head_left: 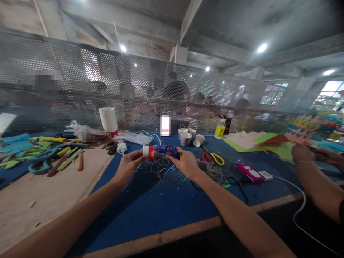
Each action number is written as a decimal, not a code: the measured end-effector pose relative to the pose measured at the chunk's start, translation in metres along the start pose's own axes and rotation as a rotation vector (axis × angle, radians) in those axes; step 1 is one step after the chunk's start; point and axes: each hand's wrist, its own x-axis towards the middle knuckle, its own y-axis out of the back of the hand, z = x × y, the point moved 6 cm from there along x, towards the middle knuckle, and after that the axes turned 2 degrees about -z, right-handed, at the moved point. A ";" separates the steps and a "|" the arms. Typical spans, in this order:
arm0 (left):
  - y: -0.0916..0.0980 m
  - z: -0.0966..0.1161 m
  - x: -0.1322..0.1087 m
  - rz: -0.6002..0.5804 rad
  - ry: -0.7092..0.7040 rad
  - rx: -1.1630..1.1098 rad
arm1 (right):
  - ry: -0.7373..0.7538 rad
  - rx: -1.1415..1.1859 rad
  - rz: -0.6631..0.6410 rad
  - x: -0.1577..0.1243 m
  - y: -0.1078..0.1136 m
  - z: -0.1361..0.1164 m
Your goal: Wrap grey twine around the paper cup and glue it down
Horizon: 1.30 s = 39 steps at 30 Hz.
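Note:
My left hand [129, 165] is closed around a paper cup [146, 152] with a white end and a red band, lying on its side in the air. Grey cord seems to cover part of the cup beside the red band. In my right hand [186, 163] is a blue hot glue gun [168, 148], its front against or just before the cup; the nozzle tip is hard to make out. Below both hands, loose cord and thin glue strings spread over the blue table [139, 215]. A heap of grey cord [213, 172] lies right of my right hand.
Cord-wrapped cups [185, 137], red-and-yellow-handled scissors [213, 157] and a bottle [220, 128] stand or lie behind. Stacked white cups [108, 120] and large teal-handled scissors [43, 161] are left. A pink power bank [249, 172] lies right, near a co-worker's hand [302, 154] holding paper.

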 end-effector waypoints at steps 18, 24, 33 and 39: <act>0.002 0.003 0.000 0.038 0.009 -0.040 | 0.034 0.046 -0.021 -0.001 -0.002 -0.003; 0.003 0.004 0.002 0.043 -0.004 -0.048 | 0.035 0.032 -0.062 -0.001 0.000 -0.006; 0.008 -0.001 0.005 0.067 0.007 -0.076 | -0.014 0.226 -0.120 -0.001 -0.002 -0.004; 0.013 -0.013 0.009 0.108 0.044 -0.088 | -0.158 0.692 -0.138 0.006 -0.011 0.014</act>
